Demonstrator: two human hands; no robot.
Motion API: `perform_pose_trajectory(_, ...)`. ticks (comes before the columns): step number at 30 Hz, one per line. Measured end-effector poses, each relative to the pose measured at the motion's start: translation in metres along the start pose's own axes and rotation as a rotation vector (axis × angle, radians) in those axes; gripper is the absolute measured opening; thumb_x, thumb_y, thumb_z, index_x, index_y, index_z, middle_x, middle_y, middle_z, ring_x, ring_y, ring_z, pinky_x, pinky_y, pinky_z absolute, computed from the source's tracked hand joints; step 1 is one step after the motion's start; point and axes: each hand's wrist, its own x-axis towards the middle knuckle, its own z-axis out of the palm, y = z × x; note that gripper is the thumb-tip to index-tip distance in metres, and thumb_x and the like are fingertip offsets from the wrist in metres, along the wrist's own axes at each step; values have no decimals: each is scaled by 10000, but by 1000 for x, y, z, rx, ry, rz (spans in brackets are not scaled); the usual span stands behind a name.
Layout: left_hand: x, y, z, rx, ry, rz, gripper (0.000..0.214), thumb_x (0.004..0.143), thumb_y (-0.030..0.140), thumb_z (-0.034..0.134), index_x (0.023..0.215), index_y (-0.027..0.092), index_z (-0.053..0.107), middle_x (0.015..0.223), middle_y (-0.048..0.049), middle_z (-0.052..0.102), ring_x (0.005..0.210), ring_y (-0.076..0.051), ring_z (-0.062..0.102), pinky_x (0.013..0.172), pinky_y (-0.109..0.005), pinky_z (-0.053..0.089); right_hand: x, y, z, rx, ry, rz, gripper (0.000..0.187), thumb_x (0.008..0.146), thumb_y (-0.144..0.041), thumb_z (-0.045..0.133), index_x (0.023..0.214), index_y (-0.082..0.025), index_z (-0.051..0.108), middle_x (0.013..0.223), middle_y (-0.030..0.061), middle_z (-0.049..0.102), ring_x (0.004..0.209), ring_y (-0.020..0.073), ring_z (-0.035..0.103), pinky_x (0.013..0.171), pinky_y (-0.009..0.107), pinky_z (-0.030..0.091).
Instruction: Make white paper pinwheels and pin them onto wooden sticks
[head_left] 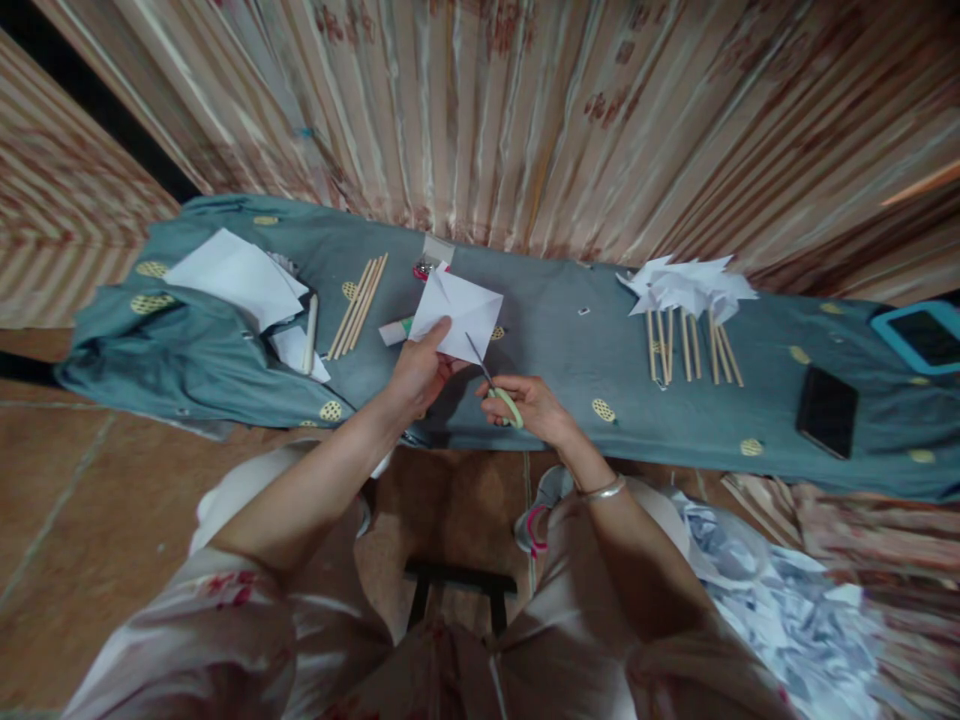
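My left hand point(425, 370) grips the near edge of a square white paper sheet point(469, 305), thumb on top and fingers underneath. Slits run into the sheet from its corners, and creases show on it. In my right hand point(529, 403) is a pair of scissors point(504, 398) with light green handles, fingers closed round the loops. Its dark blades lie at the sheet's lower right corner, pointing toward the centre. Beside the left hand, a glue stick point(396, 331) lies partly behind the paper. A small red item point(422, 270) sits at the sheet's upper left.
Several wooden sticks point(358, 305) lie left of the paper, near a stack of white sheets point(234, 275). Paper pinwheels point(686, 290) on sticks rest at right, beside a black phone point(827, 411) and a blue-framed device point(919, 337). Scraps fill a bag point(787, 610) below.
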Motion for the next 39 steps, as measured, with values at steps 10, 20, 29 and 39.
perform_pose_trajectory(10,-1,-4,0,24,-18,2,93,853,194,667,911,143,616,703,-8,712,672,-155,699,721,-280,575,0,0,0,-2,4,-10,454,511,-484,895,776,-181,684,585,-57,616,515,70,572,511,195,459)
perform_pose_trajectory(20,-1,-6,0,9,-9,-18,48,889,155,596,846,143,613,642,10,683,565,-120,646,656,-238,565,1,0,1,11,13,-5,478,503,-499,897,783,-177,682,571,-61,617,501,62,565,506,188,457)
perform_pose_trajectory(29,-1,-7,-2,19,-3,-27,52,866,171,639,902,136,625,701,-6,706,661,-152,687,727,-284,579,2,2,-1,-8,19,-19,481,498,-519,895,774,-182,691,580,-61,607,514,70,573,508,197,468)
perform_pose_trajectory(39,-3,-7,0,29,9,-27,56,886,160,599,843,132,621,643,6,670,571,-129,633,659,-262,558,2,2,0,0,27,-13,480,506,-508,895,781,-178,683,572,-62,615,508,68,576,501,192,462)
